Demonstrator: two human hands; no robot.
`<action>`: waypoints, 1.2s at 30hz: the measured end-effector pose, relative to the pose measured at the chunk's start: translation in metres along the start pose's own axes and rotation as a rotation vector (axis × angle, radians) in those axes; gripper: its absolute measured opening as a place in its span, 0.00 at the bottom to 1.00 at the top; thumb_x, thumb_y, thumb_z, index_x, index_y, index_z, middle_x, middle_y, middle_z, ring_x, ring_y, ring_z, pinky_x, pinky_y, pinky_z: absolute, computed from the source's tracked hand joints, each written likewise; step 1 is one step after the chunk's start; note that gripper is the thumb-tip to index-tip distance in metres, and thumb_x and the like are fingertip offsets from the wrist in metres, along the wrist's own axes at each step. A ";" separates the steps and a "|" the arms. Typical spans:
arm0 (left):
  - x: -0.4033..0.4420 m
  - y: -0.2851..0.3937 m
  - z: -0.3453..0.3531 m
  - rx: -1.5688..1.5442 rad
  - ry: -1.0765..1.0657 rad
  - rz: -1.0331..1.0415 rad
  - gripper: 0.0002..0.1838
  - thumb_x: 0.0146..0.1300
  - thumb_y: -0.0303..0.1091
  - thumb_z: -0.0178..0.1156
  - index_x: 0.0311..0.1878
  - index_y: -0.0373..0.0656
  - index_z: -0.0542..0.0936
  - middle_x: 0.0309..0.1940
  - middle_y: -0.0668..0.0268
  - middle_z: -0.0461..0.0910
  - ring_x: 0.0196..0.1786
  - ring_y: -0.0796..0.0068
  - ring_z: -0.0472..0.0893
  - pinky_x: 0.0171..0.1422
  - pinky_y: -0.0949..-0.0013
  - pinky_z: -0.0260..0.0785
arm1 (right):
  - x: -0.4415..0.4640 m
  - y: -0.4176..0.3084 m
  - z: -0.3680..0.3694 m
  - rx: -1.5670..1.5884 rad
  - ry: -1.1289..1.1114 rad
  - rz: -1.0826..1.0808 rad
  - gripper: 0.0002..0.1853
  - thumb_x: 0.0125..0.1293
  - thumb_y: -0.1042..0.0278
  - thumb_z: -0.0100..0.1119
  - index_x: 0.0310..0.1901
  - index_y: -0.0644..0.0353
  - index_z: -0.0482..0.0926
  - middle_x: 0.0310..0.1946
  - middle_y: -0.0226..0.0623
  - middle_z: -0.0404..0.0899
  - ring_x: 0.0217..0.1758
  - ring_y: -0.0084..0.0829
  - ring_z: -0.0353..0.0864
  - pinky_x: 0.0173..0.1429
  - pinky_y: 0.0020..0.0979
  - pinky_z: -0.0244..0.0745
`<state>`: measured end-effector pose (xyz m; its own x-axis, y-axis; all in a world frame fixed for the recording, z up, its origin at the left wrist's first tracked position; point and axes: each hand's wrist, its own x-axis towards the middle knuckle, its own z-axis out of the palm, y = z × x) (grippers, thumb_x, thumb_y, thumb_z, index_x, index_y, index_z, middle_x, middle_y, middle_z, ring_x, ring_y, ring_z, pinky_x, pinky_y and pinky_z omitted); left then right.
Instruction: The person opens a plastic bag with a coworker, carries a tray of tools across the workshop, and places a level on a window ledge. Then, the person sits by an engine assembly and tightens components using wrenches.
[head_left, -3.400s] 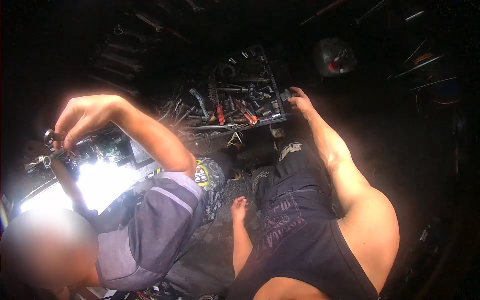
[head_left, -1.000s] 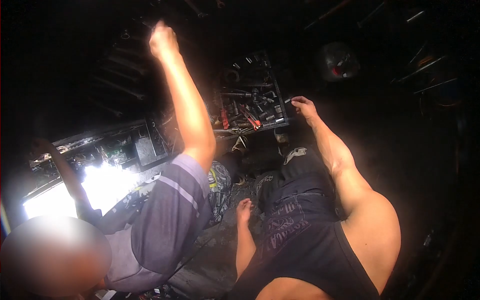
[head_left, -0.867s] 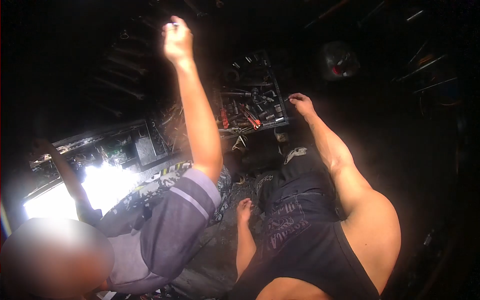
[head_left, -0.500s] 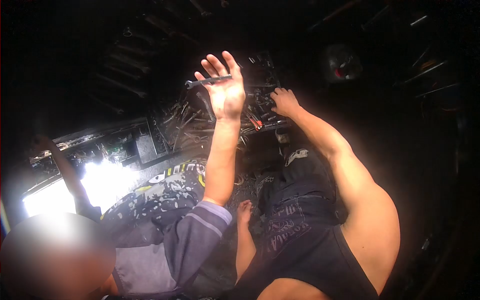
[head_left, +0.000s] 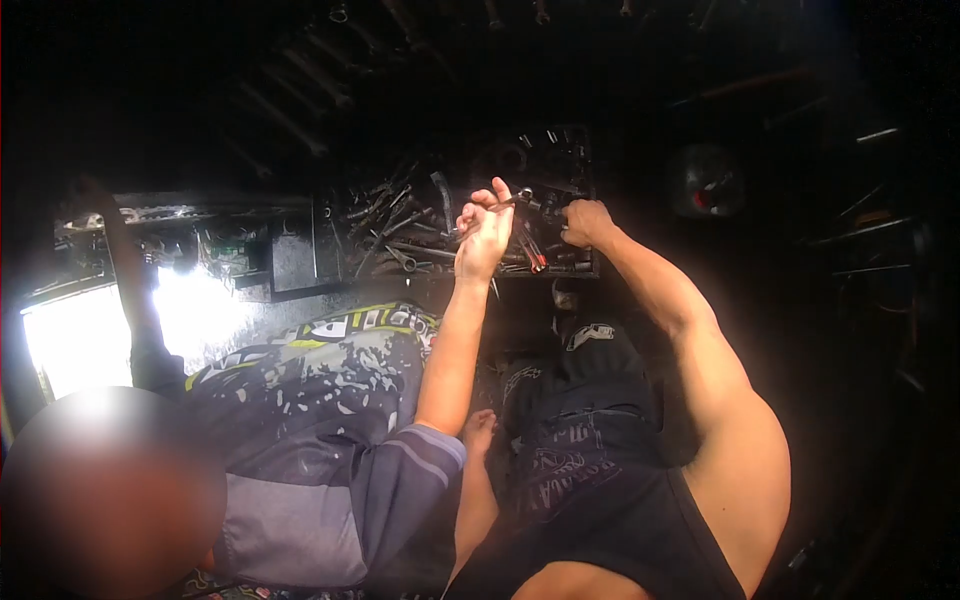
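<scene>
My right hand (head_left: 588,222) is over the right side of a dark tool tray (head_left: 597,262). Its fingers are curled in among small metal parts, and whatever they grip is hidden. Low in front of my body, my left hand (head_left: 481,432) hangs with loosely bent fingers and no object visible in it. A co-worker's hand (head_left: 484,243) reaches over the tray from the left, holding a wrench (head_left: 516,198). Beneath that hand lie several loose wrenches (head_left: 400,222) and a tool with a red-orange part (head_left: 539,262).
The co-worker (head_left: 290,520) sits close on my left. Several wrenches (head_left: 300,70) line the dark area at the back. A cloudy container (head_left: 712,182) with something red stands right of the tray. Bright light falls on a box (head_left: 80,330) at the left.
The co-worker's raised hand has come down over the tray, its fingers now curling around the wrench. My right hand stays at the tray's right side, its fingers more curled. The view has shifted.
</scene>
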<state>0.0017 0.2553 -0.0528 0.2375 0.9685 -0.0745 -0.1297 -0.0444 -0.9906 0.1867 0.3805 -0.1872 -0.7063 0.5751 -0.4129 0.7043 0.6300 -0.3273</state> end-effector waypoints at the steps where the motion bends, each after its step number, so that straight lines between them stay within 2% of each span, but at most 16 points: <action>1: -0.001 0.008 0.004 0.006 0.053 -0.007 0.21 0.56 0.14 0.52 0.54 0.38 0.75 0.51 0.71 0.72 0.34 0.87 0.70 0.36 0.82 0.60 | -0.001 0.001 -0.002 0.097 -0.001 -0.012 0.18 0.50 0.57 0.66 0.40 0.58 0.86 0.38 0.41 0.85 0.43 0.44 0.85 0.50 0.43 0.76; 4: 0.002 0.030 0.008 -0.352 0.006 -0.166 0.26 0.53 0.11 0.55 0.58 0.36 0.74 0.48 0.69 0.73 0.34 0.88 0.70 0.36 0.81 0.61 | -0.018 -0.001 -0.017 0.480 -0.064 0.027 0.16 0.51 0.56 0.67 0.34 0.60 0.86 0.31 0.40 0.84 0.35 0.38 0.82 0.40 0.36 0.75; 7: 0.010 0.016 0.004 -0.168 -0.022 -0.052 0.26 0.51 0.10 0.61 0.56 0.35 0.77 0.49 0.63 0.77 0.37 0.86 0.72 0.37 0.80 0.64 | -0.047 -0.008 -0.029 1.059 -0.194 0.182 0.15 0.57 0.57 0.67 0.35 0.62 0.86 0.26 0.30 0.78 0.29 0.21 0.71 0.36 0.27 0.67; 10: 0.018 0.007 0.005 -0.058 -0.036 0.056 0.21 0.49 0.11 0.64 0.49 0.34 0.81 0.50 0.58 0.79 0.43 0.83 0.75 0.39 0.80 0.67 | -0.086 -0.024 -0.034 1.310 -0.157 0.164 0.14 0.61 0.59 0.65 0.40 0.62 0.86 0.32 0.34 0.83 0.36 0.25 0.78 0.40 0.28 0.72; 11: 0.021 0.010 0.007 -0.088 -0.027 0.027 0.17 0.48 0.11 0.66 0.43 0.34 0.83 0.50 0.56 0.79 0.48 0.82 0.76 0.38 0.79 0.68 | -0.092 -0.024 -0.024 1.355 -0.150 0.142 0.13 0.62 0.59 0.64 0.38 0.62 0.85 0.30 0.31 0.80 0.34 0.23 0.75 0.39 0.26 0.69; 15: 0.044 -0.001 0.016 0.012 -0.055 0.069 0.19 0.50 0.12 0.68 0.47 0.35 0.83 0.50 0.58 0.78 0.50 0.79 0.76 0.43 0.78 0.74 | -0.128 -0.033 -0.021 1.514 -0.120 0.093 0.12 0.65 0.59 0.60 0.34 0.61 0.82 0.26 0.25 0.73 0.30 0.19 0.68 0.36 0.24 0.63; 18: 0.096 -0.037 0.021 -0.043 -0.047 -0.182 0.28 0.49 0.12 0.69 0.57 0.33 0.78 0.43 0.67 0.75 0.43 0.79 0.78 0.47 0.76 0.76 | -0.171 -0.040 -0.058 1.587 -0.168 0.179 0.11 0.64 0.61 0.60 0.35 0.61 0.82 0.25 0.25 0.73 0.29 0.18 0.67 0.36 0.22 0.62; 19: 0.117 -0.060 0.022 -0.198 0.043 -0.408 0.28 0.49 0.12 0.69 0.56 0.34 0.78 0.41 0.69 0.74 0.39 0.78 0.78 0.48 0.74 0.76 | -0.181 -0.037 -0.058 1.606 -0.155 0.191 0.11 0.63 0.61 0.60 0.34 0.61 0.81 0.25 0.25 0.72 0.29 0.18 0.67 0.36 0.22 0.62; 22: 0.184 -0.133 0.038 -0.100 0.038 -0.488 0.15 0.55 0.15 0.63 0.42 0.46 0.79 0.32 0.73 0.72 0.35 0.77 0.79 0.40 0.77 0.70 | -0.217 -0.021 -0.062 1.581 -0.183 0.233 0.09 0.61 0.63 0.61 0.33 0.61 0.81 0.24 0.25 0.72 0.28 0.18 0.67 0.35 0.22 0.61; 23: 0.156 -0.131 0.023 -0.351 -0.004 -0.483 0.13 0.56 0.17 0.63 0.43 0.46 0.80 0.32 0.72 0.73 0.36 0.76 0.79 0.40 0.76 0.71 | -0.229 -0.010 -0.057 1.563 -0.188 0.212 0.09 0.61 0.63 0.61 0.33 0.61 0.81 0.24 0.25 0.72 0.28 0.19 0.67 0.35 0.23 0.61; 25: 0.006 -0.040 -0.048 -1.733 -0.103 -0.674 0.12 0.58 0.21 0.63 0.44 0.45 0.80 0.33 0.70 0.75 0.37 0.74 0.80 0.42 0.73 0.72 | -0.250 0.014 -0.048 1.518 -0.223 0.201 0.10 0.61 0.62 0.62 0.34 0.61 0.82 0.24 0.26 0.72 0.29 0.19 0.68 0.35 0.23 0.62; 26: -0.083 0.023 -0.088 -2.183 -0.275 -0.788 0.11 0.59 0.23 0.63 0.45 0.44 0.81 0.34 0.69 0.76 0.38 0.73 0.80 0.42 0.72 0.72 | -0.262 0.026 -0.041 1.496 -0.247 0.212 0.10 0.61 0.62 0.62 0.34 0.61 0.82 0.24 0.26 0.72 0.29 0.20 0.68 0.35 0.24 0.62; 28: -0.237 0.124 -0.151 -2.466 -0.853 -0.827 0.10 0.60 0.26 0.63 0.46 0.43 0.81 0.35 0.67 0.78 0.39 0.72 0.81 0.44 0.69 0.73 | -0.288 0.045 -0.030 1.463 -0.285 0.246 0.12 0.61 0.60 0.63 0.36 0.61 0.83 0.25 0.26 0.73 0.29 0.20 0.69 0.35 0.24 0.63; 30: -0.324 0.152 -0.194 -2.605 -1.251 -0.913 0.10 0.62 0.30 0.63 0.47 0.43 0.82 0.36 0.65 0.80 0.40 0.70 0.81 0.45 0.66 0.74 | -0.304 0.060 -0.018 1.369 -0.249 0.364 0.12 0.62 0.60 0.63 0.38 0.62 0.84 0.27 0.26 0.76 0.31 0.19 0.70 0.39 0.24 0.65; 32: -0.351 0.159 -0.202 -2.625 -1.392 -0.978 0.12 0.64 0.33 0.63 0.49 0.42 0.82 0.37 0.63 0.82 0.41 0.68 0.82 0.47 0.64 0.75 | -0.308 0.077 0.008 1.375 -0.246 0.448 0.12 0.64 0.60 0.62 0.37 0.62 0.83 0.28 0.25 0.78 0.32 0.17 0.70 0.41 0.23 0.65; 36: -0.343 0.144 -0.188 -2.643 -1.347 -1.026 0.13 0.65 0.35 0.64 0.50 0.41 0.83 0.39 0.61 0.85 0.43 0.67 0.83 0.48 0.61 0.76 | -0.305 0.064 0.020 1.479 -0.173 0.491 0.12 0.64 0.61 0.62 0.38 0.62 0.83 0.29 0.25 0.78 0.33 0.17 0.70 0.42 0.23 0.64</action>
<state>0.0822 -0.1289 -0.1919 -0.5253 0.5079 -0.6827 -0.0144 0.7969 0.6040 0.4487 0.2347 -0.0986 -0.4519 0.4325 -0.7802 0.3707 -0.7045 -0.6052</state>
